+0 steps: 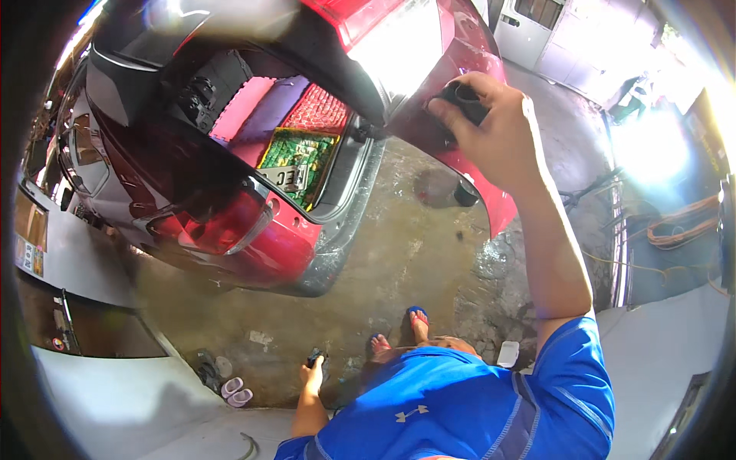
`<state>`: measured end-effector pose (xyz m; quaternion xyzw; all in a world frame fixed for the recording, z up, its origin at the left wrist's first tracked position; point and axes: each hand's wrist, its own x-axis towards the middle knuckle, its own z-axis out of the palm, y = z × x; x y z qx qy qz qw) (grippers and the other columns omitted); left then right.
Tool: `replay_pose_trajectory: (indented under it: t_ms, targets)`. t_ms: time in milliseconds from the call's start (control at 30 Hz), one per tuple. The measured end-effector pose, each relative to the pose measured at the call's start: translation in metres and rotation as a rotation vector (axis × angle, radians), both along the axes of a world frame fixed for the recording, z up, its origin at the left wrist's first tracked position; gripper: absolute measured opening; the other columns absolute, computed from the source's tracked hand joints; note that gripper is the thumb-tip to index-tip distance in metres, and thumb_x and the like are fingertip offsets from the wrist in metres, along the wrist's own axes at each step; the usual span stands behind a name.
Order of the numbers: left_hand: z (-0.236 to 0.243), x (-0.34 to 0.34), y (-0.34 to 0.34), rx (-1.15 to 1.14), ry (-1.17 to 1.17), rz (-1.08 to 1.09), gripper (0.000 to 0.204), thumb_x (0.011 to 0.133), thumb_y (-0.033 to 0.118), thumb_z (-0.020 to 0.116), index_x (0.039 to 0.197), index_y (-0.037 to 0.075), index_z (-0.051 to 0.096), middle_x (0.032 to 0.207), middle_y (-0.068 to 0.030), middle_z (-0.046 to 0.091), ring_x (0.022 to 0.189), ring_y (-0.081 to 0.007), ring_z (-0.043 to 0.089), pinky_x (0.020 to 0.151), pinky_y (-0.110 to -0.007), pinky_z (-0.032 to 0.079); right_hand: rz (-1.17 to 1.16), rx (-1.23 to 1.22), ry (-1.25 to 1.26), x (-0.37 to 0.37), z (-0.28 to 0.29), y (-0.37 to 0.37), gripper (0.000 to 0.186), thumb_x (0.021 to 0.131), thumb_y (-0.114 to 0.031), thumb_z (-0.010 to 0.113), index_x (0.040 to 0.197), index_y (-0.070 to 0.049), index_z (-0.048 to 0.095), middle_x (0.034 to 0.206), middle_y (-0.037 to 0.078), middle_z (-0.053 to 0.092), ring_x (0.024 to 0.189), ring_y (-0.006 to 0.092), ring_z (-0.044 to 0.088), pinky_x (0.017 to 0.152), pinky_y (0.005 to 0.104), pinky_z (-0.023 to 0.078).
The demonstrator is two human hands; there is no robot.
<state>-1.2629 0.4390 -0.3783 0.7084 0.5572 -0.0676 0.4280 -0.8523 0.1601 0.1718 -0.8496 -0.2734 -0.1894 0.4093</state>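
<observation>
My right hand [491,126] is raised and closed around a black, rounded pad-like object [466,103]. The object is against or very close to the glossy red panel [468,57] of the car's raised tailgate; its exact kind is unclear. Down at my left side, my left hand [311,377] is closed on a small dark object [315,357], too small to name. Behind the tailgate, the red car's [295,245] open boot shows pink, purple and patterned mats [295,165] and a plate with lettering [287,178].
A bright work light [652,149] glares at the right, near a coiled orange cord [682,222]. Pale clogs [237,392] sit by the low wall at the lower left. A white tray [508,354] lies on the wet-looking concrete floor [399,253].
</observation>
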Motion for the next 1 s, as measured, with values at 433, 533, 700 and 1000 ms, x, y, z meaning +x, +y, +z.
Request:
replay_pose_trajectory:
  t_ms: [433, 533, 700, 1000]
  targets:
    - [-0.056, -0.065, 0.007, -0.224, 0.165, 0.051, 0.087, 0.078, 0.052, 0.086, 0.140, -0.004, 0.064, 0.132, -0.0264, 0.070, 0.115, -0.0381, 0.072, 0.091, -0.052, 0.060, -0.055, 0.042, -0.046, -0.025, -0.003, 0.037, 0.020, 0.088, -0.017, 0.081, 0.098, -0.002, 0.075, 0.086, 0.013, 0.076, 0.078, 0.0226, 0.075, 0.072, 0.0367, 0.057]
    - [-0.043, -0.040, -0.003, -0.173, 0.176, 0.118, 0.083, 0.079, 0.051, 0.085, 0.138, -0.003, 0.064, 0.130, -0.0263, 0.070, 0.113, -0.0392, 0.071, 0.082, -0.052, 0.062, -0.009, 0.024, -0.085, -0.023, -0.001, 0.038, 0.020, 0.088, -0.017, 0.081, 0.098, -0.001, 0.075, 0.086, 0.014, 0.076, 0.077, 0.0211, 0.074, 0.071, 0.0364, 0.057]
    - [-0.032, -0.025, 0.008, -0.204, 0.098, 0.160, 0.071, 0.080, 0.050, 0.084, 0.125, -0.004, 0.072, 0.114, -0.0206, 0.076, 0.090, -0.0318, 0.077, 0.067, -0.044, 0.061, 0.033, 0.062, -0.063, -0.031, -0.003, 0.038, 0.019, 0.089, -0.018, 0.081, 0.098, -0.001, 0.076, 0.084, 0.013, 0.077, 0.076, 0.0215, 0.075, 0.071, 0.0362, 0.058]
    - [-0.034, -0.016, 0.022, -0.155, 0.016, 0.082, 0.068, 0.081, 0.046, 0.083, 0.128, -0.002, 0.073, 0.116, -0.0214, 0.077, 0.106, -0.0334, 0.074, 0.091, -0.047, 0.058, -0.013, 0.079, 0.035, -0.024, -0.001, 0.038, 0.023, 0.088, -0.021, 0.082, 0.100, -0.003, 0.075, 0.091, 0.016, 0.078, 0.081, 0.0278, 0.077, 0.076, 0.0382, 0.059]
